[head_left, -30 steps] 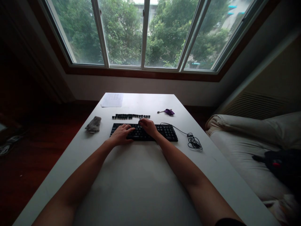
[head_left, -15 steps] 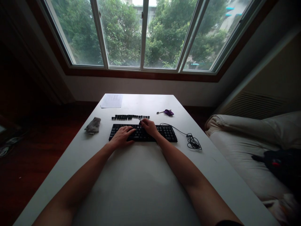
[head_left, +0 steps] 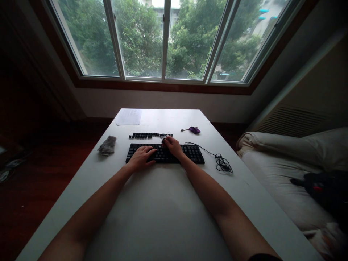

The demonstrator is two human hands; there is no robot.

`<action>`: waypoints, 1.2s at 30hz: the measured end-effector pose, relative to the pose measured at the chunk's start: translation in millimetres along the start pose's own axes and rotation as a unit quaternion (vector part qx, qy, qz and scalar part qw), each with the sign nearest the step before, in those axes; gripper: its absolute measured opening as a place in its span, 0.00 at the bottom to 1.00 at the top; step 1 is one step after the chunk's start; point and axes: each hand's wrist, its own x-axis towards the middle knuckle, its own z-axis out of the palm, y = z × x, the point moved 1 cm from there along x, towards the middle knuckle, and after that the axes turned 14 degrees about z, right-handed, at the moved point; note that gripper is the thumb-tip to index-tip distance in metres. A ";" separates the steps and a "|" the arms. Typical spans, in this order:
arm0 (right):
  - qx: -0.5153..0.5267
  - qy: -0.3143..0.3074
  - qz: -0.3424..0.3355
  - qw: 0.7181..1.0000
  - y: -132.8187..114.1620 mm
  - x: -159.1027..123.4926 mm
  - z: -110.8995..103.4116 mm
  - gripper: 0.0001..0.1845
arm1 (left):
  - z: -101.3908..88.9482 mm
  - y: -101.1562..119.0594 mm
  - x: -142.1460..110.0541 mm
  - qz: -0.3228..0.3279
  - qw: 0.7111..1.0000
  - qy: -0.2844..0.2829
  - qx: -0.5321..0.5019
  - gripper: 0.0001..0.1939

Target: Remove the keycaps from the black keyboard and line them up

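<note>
A black keyboard (head_left: 191,154) lies across the table in front of me. My left hand (head_left: 141,157) rests on its left half, fingers spread over the keys and holding nothing. Above the upper middle of the keyboard, my right hand (head_left: 173,145) pinches a keycap puller (head_left: 166,136), whose thin pale wires stick up past the fingertips; most of it is hidden by the hand. Just behind the keyboard, several loose black keycaps (head_left: 143,135) are lined up in rows.
A grey cloth (head_left: 107,145) lies to the left on the white table (head_left: 160,206). A small brush (head_left: 185,129) and a purple dustpan-like piece (head_left: 194,129) are at the back right. The coiled cable (head_left: 224,164) is right of the keyboard, and a paper sheet (head_left: 128,117) at the far left.
My right hand has tilted slightly, and the puller's wires now point up more above the fingers. The left hand stays in place on the keys.
</note>
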 end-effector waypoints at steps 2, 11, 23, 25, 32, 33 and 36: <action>0.006 0.001 -0.001 1.000 1.6 0.7 0.4 0.14 | 0.5 -0.3 0.0 -0.001 1.000 0.000 0.000 0.32; 0.100 -0.012 0.039 0.994 4.0 0.5 4.1 0.17 | 0.0 0.9 1.2 -0.009 1.000 0.020 -0.005 0.27; 0.150 -0.080 -0.012 0.985 -8.6 -17.0 27.6 0.17 | -4.8 -1.3 3.0 -0.085 0.992 0.091 -0.028 0.20; 0.172 -0.091 -0.007 0.981 -9.4 -19.4 32.6 0.18 | -5.1 -1.8 2.7 -0.087 0.991 0.094 -0.035 0.18; 0.198 -0.114 0.017 0.974 -10.8 -20.2 34.5 0.21 | -4.7 -5.1 2.1 -0.106 0.986 0.109 -0.061 0.14; 0.201 -0.118 0.017 0.972 -10.5 -19.9 34.2 0.21 | -4.8 -5.2 2.0 -0.109 0.985 0.113 -0.066 0.14; 0.205 -0.129 0.017 0.970 -8.9 -18.9 34.5 0.21 | -5.4 -5.1 1.9 -0.113 0.983 0.122 -0.078 0.14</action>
